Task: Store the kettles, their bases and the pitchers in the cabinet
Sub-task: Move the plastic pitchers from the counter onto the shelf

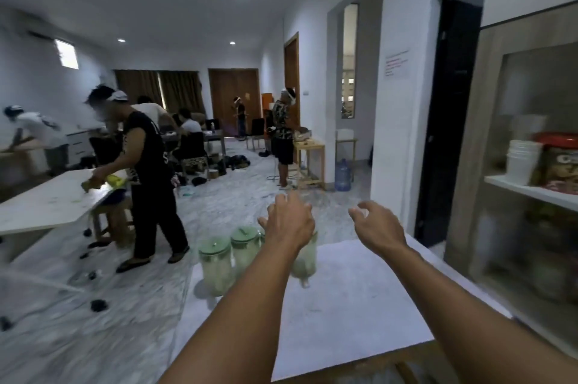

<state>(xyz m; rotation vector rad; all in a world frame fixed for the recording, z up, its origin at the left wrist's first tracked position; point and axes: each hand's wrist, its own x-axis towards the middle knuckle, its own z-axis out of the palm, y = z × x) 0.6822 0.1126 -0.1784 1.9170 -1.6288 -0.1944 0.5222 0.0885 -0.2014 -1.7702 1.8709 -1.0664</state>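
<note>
The left hand (pixel 289 221) and right hand (pixel 377 224) are reaching, fingers spread and empty, for the pitchers (pixel 215 261); gripping one firmly around its middle is looking safest.

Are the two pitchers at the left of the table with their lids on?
Yes. Both pitchers stand upright with green lids on top.

Single head cam, wide-angle, looking forward and slightly down over the counter (pixel 359 305) into the room; forearms close in foreground.
</note>
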